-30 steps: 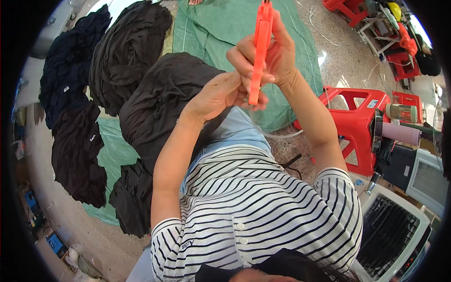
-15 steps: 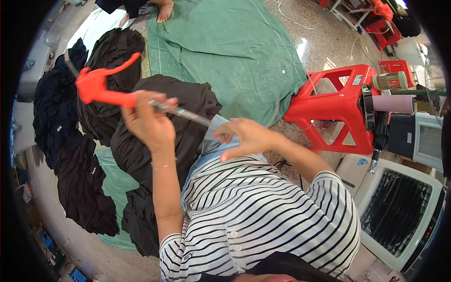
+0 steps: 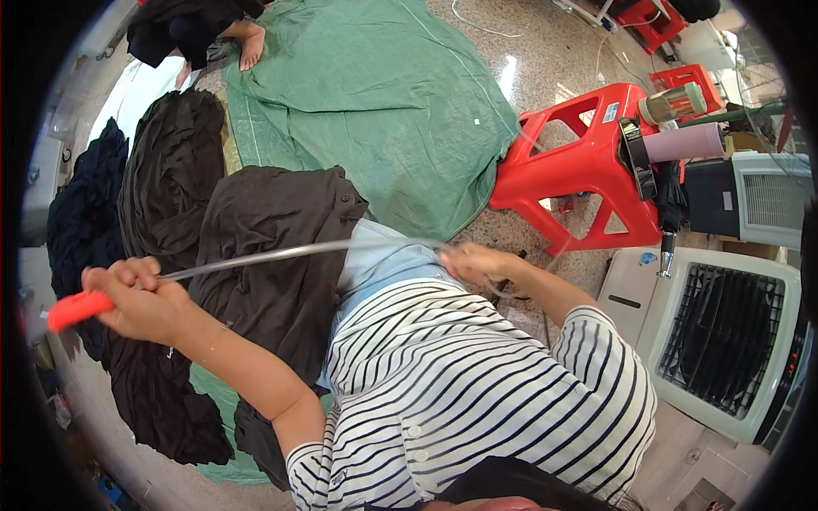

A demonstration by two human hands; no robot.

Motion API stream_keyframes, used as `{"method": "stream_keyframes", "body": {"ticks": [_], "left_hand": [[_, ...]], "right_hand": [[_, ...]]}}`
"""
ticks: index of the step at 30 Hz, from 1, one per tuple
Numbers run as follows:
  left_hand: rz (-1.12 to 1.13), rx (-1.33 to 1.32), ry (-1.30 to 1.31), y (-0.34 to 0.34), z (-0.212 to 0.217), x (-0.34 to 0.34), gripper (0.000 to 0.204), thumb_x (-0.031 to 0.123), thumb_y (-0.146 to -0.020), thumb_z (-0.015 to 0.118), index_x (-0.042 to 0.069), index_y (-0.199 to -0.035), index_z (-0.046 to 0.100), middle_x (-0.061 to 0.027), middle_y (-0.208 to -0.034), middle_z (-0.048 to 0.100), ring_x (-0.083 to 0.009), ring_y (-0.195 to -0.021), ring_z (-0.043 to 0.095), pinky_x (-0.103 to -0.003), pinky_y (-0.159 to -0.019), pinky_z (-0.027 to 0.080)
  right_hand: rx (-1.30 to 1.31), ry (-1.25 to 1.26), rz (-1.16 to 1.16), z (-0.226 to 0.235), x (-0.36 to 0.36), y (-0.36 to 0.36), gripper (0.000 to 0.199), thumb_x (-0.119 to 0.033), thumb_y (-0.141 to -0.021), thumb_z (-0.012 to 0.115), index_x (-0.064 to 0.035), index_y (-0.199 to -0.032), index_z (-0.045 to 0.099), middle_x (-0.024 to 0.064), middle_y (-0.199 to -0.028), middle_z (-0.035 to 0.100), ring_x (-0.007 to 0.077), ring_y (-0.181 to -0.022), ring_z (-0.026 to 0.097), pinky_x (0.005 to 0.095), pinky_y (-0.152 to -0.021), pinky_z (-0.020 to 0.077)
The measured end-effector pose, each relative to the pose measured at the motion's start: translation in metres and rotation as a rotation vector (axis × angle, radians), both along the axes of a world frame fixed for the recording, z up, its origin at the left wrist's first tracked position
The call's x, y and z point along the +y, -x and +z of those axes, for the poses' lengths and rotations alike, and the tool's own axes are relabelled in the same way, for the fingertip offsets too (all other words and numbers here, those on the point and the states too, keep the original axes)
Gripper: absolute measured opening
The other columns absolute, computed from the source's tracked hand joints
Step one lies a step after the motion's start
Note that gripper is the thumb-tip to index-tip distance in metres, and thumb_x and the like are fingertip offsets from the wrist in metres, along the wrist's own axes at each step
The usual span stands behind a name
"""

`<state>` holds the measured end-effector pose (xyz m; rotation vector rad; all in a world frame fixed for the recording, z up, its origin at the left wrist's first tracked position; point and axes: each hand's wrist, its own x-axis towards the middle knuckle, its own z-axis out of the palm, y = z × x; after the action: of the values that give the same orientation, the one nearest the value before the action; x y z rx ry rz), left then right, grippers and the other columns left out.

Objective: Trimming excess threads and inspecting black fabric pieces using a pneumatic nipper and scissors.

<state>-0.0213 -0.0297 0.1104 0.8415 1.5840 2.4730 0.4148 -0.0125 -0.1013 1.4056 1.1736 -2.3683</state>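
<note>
My left hand (image 3: pixel 145 298) is stretched out to the far left, fingers wrapped round the grip of an orange-red spray gun (image 3: pixel 79 312). Most of the gun is hidden or lost in the dark rim. From that grip a clear hose (image 3: pixel 281 253) runs taut and slightly bowed across my lap. Its other side reaches my right hand (image 3: pixel 479 262), which pinches it beside my hip, a little smeared by motion. Below the hose, a dark brown-grey garment pile (image 3: pixel 281 209) lies against my light blue jeans (image 3: pixel 375 264).
Further dark garment heaps (image 3: pixel 170 162) lie at the left. A green tarp (image 3: pixel 366 111) covers the floor ahead; another person's bare foot (image 3: pixel 252 47) rests at its edge. At right stand a red stool (image 3: pixel 588 183) with cups and an umbrella (image 3: pixel 670 200), and an air cooler (image 3: pixel 724 332).
My left hand has swung left and down with the spray gun, drawing the hose out long. My right hand has moved slightly right and down and closed on the hose. The view has shifted.
</note>
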Motion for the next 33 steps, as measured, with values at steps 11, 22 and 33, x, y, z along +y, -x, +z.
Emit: {"method": "stream_keyframes", "body": {"ticks": [11, 22, 33], "left_hand": [[-0.628, -0.35, -0.135, -0.091, -0.055, 0.02, 0.031, 0.026, -0.103, 0.046, 0.008, -0.127, 0.039, -0.0134, -0.097, 0.06, -0.0234, -0.073, 0.062, -0.053, -0.081, 0.056], [-0.677, -0.323, 0.113, -0.117, -0.075, 0.016, 0.03, 0.015, -0.1, 0.053, 0.004, -0.126, 0.044, -0.0119, -0.088, 0.064, -0.0136, -0.065, 0.056, -0.03, -0.064, 0.052], [0.096, -0.065, -0.036, 0.01, -0.03, 0.007, 0.038, -0.005, -0.081, 0.062, 0.001, -0.113, 0.042, -0.0096, -0.072, 0.05, -0.0187, -0.055, 0.049, -0.031, -0.054, 0.048]], "right_hand": [[-0.631, -0.565, 0.9, -0.051, -0.115, -0.129, 0.032, -0.039, -0.088, 0.057, -0.0108, -0.091, 0.072, 0.0179, -0.09, 0.07, 0.0397, -0.087, 0.066, 0.0486, -0.078, 0.0514], [-0.742, -1.338, 0.761, -0.065, -0.127, -0.122, 0.016, -0.016, -0.076, 0.061, -0.0032, -0.074, 0.07, 0.0181, -0.094, 0.061, 0.0344, -0.077, 0.067, 0.0512, -0.063, 0.0514], [-0.771, -1.806, 0.179, -0.043, 0.065, -0.007, 0.007, -0.006, -0.084, 0.053, -0.0071, -0.09, 0.057, 0.0144, -0.098, 0.051, 0.0339, -0.094, 0.056, 0.0471, -0.093, 0.0459]]}}
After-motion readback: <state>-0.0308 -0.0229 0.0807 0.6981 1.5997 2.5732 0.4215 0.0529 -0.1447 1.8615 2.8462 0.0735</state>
